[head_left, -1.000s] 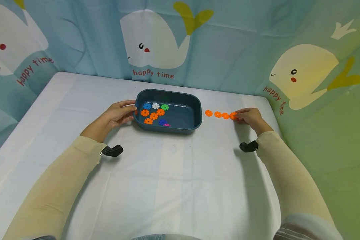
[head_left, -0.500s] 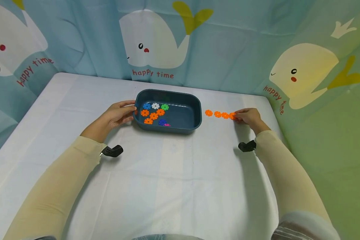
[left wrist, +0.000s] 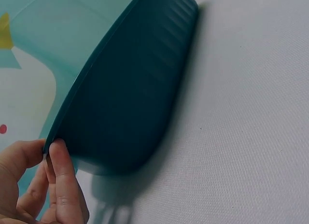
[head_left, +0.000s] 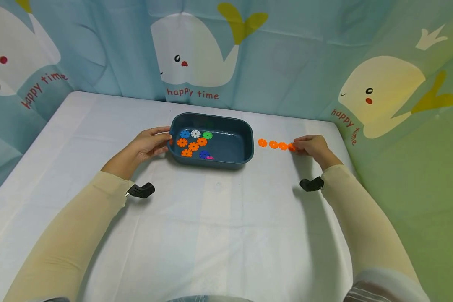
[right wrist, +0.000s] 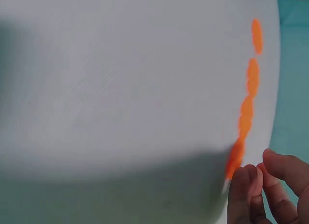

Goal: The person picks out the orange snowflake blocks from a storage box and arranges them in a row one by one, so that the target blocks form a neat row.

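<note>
My left hand (head_left: 151,144) pinches the left rim of a dark teal plastic tub (head_left: 228,147); in the left wrist view the thumb and fingers (left wrist: 63,178) lie on either side of the rim. Inside the tub's left part are several snowflake-shaped building discs, among them an orange disc (head_left: 193,146), a white disc (head_left: 195,133) and a green disc (head_left: 207,135). To its right, orange discs (head_left: 273,144) lie in a row on the table. My right hand (head_left: 313,147) is at the row's right end, by the last orange disc (right wrist: 235,158), with nothing seen between thumb and fingers.
A white cloth (head_left: 196,235) covers the table. Blue-green curtains (head_left: 294,63) printed with whales stand close behind the table and along its right side. Black cameras hang at both wrists, such as the right wrist camera (head_left: 311,184).
My right fingers have let go of the last orange disc and lifted slightly; it now lies at the end of the row. The left hand and tub stay put.
</note>
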